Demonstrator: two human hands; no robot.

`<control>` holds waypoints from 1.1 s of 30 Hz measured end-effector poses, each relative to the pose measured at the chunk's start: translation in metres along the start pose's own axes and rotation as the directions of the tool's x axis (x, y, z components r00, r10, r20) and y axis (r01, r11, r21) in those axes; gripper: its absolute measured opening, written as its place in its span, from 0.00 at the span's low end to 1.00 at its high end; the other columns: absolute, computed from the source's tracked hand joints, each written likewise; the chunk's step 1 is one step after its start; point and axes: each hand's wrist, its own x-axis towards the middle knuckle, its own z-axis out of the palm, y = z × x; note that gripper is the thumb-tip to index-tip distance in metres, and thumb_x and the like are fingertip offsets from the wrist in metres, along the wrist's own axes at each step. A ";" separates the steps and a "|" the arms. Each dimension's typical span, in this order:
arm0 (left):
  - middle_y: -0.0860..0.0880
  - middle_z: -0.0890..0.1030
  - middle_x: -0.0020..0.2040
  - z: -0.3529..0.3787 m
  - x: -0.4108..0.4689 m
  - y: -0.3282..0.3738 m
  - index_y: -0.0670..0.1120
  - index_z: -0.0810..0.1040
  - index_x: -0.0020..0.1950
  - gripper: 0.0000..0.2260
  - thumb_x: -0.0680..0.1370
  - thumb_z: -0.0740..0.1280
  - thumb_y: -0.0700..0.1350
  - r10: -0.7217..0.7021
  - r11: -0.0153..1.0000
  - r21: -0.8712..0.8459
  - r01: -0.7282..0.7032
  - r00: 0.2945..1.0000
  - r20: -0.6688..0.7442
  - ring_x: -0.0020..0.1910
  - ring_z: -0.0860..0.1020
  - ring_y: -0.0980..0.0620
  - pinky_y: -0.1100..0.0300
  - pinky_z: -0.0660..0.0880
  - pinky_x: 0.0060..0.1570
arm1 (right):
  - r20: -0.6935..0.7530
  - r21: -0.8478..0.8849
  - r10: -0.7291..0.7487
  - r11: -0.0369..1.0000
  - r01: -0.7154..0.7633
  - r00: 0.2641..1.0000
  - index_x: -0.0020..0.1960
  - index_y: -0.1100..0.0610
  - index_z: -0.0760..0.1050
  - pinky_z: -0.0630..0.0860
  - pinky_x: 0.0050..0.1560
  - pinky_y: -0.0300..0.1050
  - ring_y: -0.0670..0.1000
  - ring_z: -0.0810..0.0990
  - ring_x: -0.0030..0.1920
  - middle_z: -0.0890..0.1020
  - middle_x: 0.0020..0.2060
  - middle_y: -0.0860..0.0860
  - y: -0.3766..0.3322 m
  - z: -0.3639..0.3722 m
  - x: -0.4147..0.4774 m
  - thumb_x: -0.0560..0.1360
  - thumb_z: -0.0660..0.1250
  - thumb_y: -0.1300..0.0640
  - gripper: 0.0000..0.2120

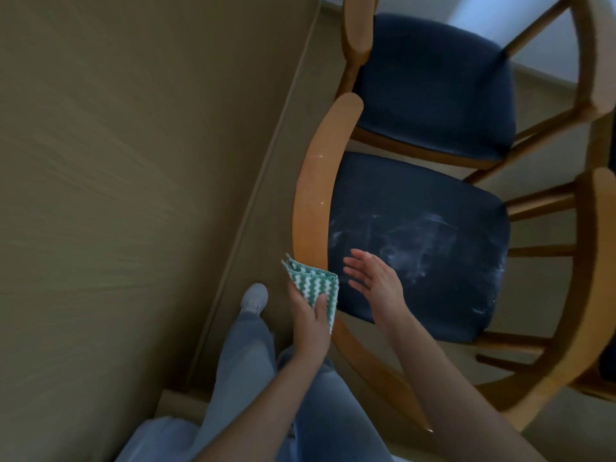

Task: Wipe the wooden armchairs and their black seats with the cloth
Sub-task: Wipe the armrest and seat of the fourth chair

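- Near the middle of the head view, the left hand (pixel 310 323) grips a green-and-white striped cloth (pixel 311 281), thumb on top. The cloth lies against the near end of the near armchair's (pixel 315 181) left armrest.
- The right hand (pixel 373 278) is released, fingers straight, over the near-left corner of the black near seat (pixel 420 201). Whether it touches the seat cannot be told.
- Pale smears run across the middle and right side of the near seat.
- The far armchair (pixel 355 35) stands just beyond, and its dark far seat (pixel 433 81) sits close to the near seat's far edge. The two left armrests' ends almost meet.
- On the left, a plain wall (pixel 116 161) ends in a baseboard (pixel 258 201). Only a narrow strip of floor (pixel 278 228) separates it from the armrest.
- A leg in blue jeans (pixel 240 361) and a grey shoe (pixel 255 296) stand in that strip.
- On the right, wooden spindles and curved back rails close off both chairs.
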 end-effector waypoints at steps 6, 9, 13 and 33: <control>0.46 0.65 0.71 0.001 0.034 0.025 0.43 0.51 0.76 0.24 0.82 0.55 0.44 0.069 0.998 0.020 -0.066 0.989 -0.133 0.65 0.66 0.58 0.66 0.63 0.59 | 0.012 -0.059 -0.048 0.997 0.048 0.999 0.58 0.52 0.74 0.72 0.61 0.46 0.50 0.77 0.57 0.79 0.56 0.51 -0.006 0.010 0.010 0.82 0.55 0.54 0.11; 0.46 0.70 0.66 -0.013 0.070 0.048 0.44 0.56 0.75 0.21 0.82 0.55 0.44 0.152 0.986 0.083 -0.148 0.987 -0.046 0.59 0.70 0.57 0.68 0.65 0.53 | -0.023 -0.017 -0.053 0.999 0.052 0.998 0.60 0.51 0.73 0.72 0.61 0.47 0.50 0.77 0.58 0.79 0.57 0.51 -0.011 0.018 0.021 0.82 0.55 0.54 0.11; 0.45 0.71 0.67 -0.020 0.134 0.086 0.44 0.57 0.75 0.22 0.82 0.55 0.46 0.187 0.970 0.130 -0.204 0.973 0.135 0.64 0.72 0.48 0.60 0.68 0.60 | -0.073 0.072 -0.061 0.995 0.066 0.995 0.59 0.51 0.74 0.74 0.59 0.49 0.52 0.79 0.56 0.80 0.55 0.53 -0.019 0.034 0.040 0.81 0.56 0.53 0.11; 0.42 0.78 0.55 0.069 0.318 0.231 0.42 0.73 0.60 0.13 0.81 0.59 0.49 0.258 0.751 0.398 -0.527 0.789 0.557 0.52 0.77 0.45 0.49 0.74 0.53 | -0.282 0.316 -0.052 0.938 0.144 0.958 0.56 0.55 0.76 0.77 0.43 0.38 0.52 0.81 0.48 0.82 0.48 0.55 -0.053 0.039 0.102 0.81 0.56 0.57 0.10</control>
